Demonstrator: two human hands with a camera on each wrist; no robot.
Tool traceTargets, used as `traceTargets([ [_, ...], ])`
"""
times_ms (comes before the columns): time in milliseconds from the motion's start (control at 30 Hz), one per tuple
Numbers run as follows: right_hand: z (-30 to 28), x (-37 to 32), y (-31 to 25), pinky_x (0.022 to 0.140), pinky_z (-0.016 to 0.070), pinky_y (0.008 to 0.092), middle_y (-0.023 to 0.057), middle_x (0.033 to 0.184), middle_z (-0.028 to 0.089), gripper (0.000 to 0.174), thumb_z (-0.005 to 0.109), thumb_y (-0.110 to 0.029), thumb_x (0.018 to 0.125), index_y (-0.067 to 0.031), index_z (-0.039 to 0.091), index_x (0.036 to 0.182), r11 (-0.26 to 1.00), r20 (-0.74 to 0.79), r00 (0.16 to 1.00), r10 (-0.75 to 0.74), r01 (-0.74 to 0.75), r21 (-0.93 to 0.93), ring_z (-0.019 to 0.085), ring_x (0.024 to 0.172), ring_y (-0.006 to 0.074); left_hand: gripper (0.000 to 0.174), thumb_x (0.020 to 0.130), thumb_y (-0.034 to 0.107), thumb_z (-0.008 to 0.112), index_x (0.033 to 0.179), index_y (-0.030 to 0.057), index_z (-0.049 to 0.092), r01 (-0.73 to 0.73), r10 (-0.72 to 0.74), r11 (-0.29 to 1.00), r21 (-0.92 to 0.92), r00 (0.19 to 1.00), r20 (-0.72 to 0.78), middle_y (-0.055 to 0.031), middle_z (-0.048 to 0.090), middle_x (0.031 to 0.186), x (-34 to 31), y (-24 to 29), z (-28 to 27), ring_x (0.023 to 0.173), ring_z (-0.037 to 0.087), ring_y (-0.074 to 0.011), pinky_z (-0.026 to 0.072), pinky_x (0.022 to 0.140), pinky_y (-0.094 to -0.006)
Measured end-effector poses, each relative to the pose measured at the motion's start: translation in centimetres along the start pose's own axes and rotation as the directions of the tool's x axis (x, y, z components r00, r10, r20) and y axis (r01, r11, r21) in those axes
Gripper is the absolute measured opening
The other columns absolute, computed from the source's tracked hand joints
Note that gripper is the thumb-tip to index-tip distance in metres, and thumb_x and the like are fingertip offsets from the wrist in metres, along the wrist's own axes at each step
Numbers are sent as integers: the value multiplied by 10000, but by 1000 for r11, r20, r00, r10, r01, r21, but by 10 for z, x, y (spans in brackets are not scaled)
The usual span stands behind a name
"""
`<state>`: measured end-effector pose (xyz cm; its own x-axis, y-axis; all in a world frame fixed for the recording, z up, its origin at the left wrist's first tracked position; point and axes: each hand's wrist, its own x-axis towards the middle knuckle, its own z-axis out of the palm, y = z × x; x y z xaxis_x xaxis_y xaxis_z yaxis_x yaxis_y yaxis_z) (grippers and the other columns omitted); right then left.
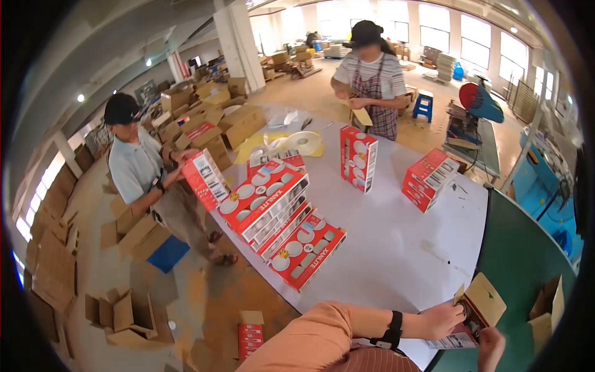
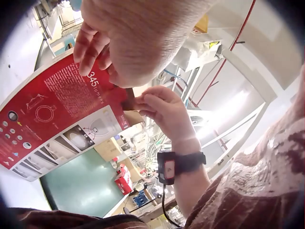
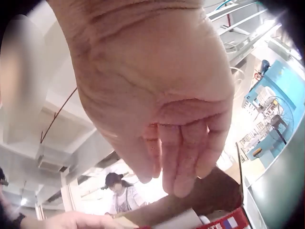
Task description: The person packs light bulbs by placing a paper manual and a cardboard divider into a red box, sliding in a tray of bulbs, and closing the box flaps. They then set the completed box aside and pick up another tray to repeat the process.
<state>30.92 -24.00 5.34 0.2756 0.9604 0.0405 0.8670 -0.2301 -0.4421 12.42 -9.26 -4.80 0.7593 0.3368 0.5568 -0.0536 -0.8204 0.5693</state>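
Low at the right of the head view, both hands are at a red printed cardboard box (image 1: 460,341) with its flap (image 1: 486,299) raised. The left hand (image 1: 443,320) grips its upper edge. In the left wrist view, the fingers lie over the red panel (image 2: 52,102), which reads "345 lumens" and has lamp pictures. The right hand (image 2: 164,112) pinches the box's corner by the opening. The right wrist view shows that hand (image 3: 162,100) large, fingers pointing down over the brown cardboard inside (image 3: 219,193). Something pale shows within the box, mostly hidden.
Stacked red XANLITE boxes (image 1: 266,204) stand on the white table (image 1: 396,248), with more red boxes (image 1: 358,159) farther back. One person (image 1: 139,161) holds a red box at left; another (image 1: 372,80) handles yellowish card. A green surface (image 1: 505,248) adjoins the table; an opened carton (image 1: 545,307) sits there.
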Motion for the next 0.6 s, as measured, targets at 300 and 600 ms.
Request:
traceTargets([
  [300,25,8,-34,838,494,394,168,1114,644,313,601,-131,864,-72,629,1170,936,185,978,-100,155,-315,622,991,344,192,775,102,607,941,34,538,-1,5,997,77,999,-42,-142,487,934,3,0,9,757,569,-336,470,646,-433],
  [600,47,6,-14,846,499,392,151,1137,647,304,591,-167,892,-83,631,1182,944,79,989,-128,145,-295,624,1007,331,144,808,147,608,865,28,552,-3,7,999,42,996,-88,-144,493,895,1,-2,17,713,573,-322,470,625,-422],
])
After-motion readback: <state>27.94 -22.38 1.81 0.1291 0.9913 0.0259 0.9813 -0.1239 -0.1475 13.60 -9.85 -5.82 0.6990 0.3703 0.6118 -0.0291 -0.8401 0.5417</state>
